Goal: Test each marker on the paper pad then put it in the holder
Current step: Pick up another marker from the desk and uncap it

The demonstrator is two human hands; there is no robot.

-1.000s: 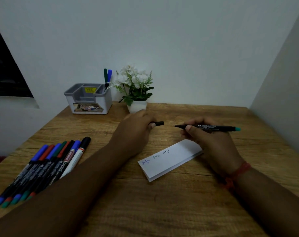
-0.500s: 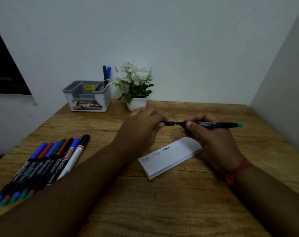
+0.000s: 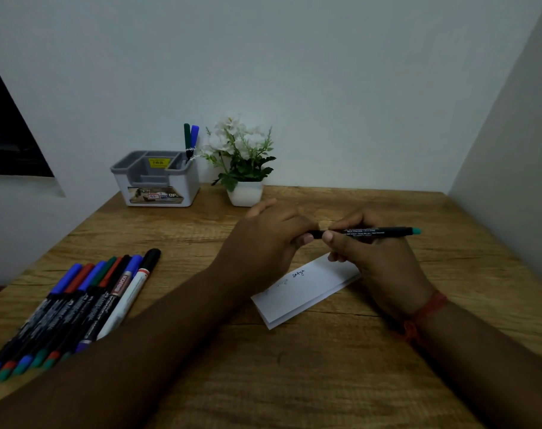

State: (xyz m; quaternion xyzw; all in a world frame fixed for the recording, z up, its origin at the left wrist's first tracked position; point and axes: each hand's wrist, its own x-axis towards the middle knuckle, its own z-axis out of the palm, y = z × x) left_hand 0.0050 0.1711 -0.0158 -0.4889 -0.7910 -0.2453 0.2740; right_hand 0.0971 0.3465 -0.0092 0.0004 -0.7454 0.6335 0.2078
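Head view: the right hand [image 3: 378,258] is gripping the black marker [image 3: 375,232] level above the pad [image 3: 310,292] on the table [image 3: 294,382]. The left hand [image 3: 263,243] is pinching the cap end; a second ago the cap was held apart from the tip, and now it is sitting on the marker. The holder [image 3: 156,181] is standing well apart, at the back left.
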